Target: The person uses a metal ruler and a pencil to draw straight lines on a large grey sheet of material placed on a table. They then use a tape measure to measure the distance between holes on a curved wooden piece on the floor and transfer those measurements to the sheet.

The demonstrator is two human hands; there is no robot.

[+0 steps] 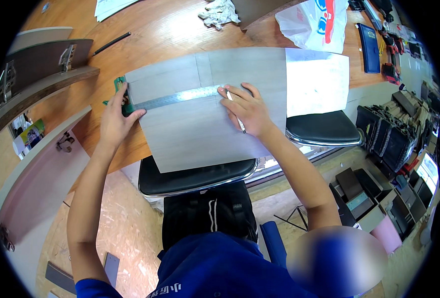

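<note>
Orange-brown wood-grain table bears flat grey rectangular panel, probably stiff, best held by edges; left hand, thumb and fingers apart, touches green-headed steel square atop it, right hand pinches slim white pen.

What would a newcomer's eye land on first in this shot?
Probably the large grey panel in the middle, with a shiny metal ruler lying across it. At the ruler's left end, the left hand is on a green piece; by its right end, the right hand holds a white pen. The bright white sheet to the panel's right also stands out.
</note>
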